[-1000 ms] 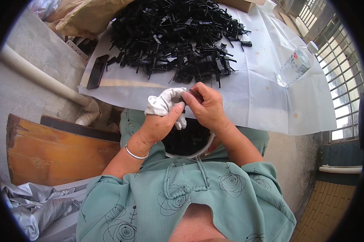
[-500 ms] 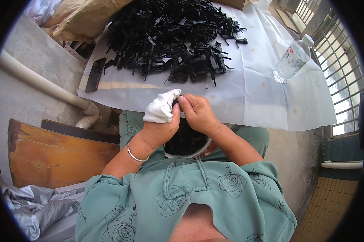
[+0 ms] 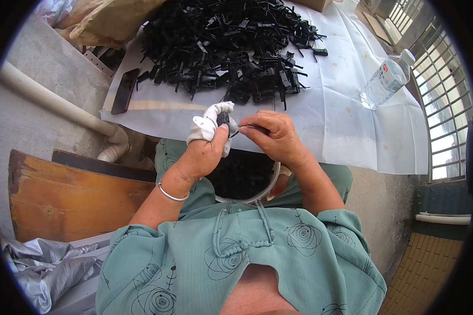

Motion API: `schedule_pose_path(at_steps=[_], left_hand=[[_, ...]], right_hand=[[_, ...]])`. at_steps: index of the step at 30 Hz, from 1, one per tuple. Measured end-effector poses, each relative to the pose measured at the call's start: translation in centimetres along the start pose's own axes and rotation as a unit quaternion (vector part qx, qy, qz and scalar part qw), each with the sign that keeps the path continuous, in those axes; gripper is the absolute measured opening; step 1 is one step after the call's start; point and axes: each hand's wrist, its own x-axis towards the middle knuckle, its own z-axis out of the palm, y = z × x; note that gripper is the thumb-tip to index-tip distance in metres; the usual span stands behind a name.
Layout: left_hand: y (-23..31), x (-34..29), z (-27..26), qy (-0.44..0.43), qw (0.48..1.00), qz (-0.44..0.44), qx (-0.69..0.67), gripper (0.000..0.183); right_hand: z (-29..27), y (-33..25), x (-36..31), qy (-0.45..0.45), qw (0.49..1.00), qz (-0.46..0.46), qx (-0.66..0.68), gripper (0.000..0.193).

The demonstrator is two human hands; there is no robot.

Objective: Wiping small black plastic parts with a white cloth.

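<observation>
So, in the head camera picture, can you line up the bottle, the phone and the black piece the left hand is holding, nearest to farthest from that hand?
From the left hand:
1. Black piece: right in its grip.
2. Phone: left side of the table.
3. Bottle: right side, farthest.

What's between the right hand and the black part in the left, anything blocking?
Nothing visible blocks it. Only a thin dark strip and a gloved fingertip of the left hand show between the right hand and the black part.
</observation>
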Motion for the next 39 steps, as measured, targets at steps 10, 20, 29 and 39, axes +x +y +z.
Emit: schedule_pose_path(at_steps=[10, 20, 29, 39], left_hand=[[-1.1, 0.0, -0.1, -0.026, 0.994, 0.063, 0.083, 0.024], [-1.6, -0.7, 0.1, 0.031, 0.952, 0.181, 0.245, 0.023], [-0.3, -0.8, -1.8, -0.027, 0.848, 0.257, 0.462, 0.032], [-0.3, 0.7, -3.7, 0.014, 0.903, 0.283, 0.325, 0.022]], right_hand=[[1.0, -1.0, 0.1, -0.030, 0.998, 0.057, 0.025, 0.016], [3.7, -0.9, 0.3, -0.003, 1.000, 0.026, -0.005, 0.022], [1.3, 2.0, 2.6, 0.069, 0.931, 0.084, -0.348, 0.020], [0.4, 0.2, 1.3, -0.102, 0.961, 0.011, -0.256, 0.025]])
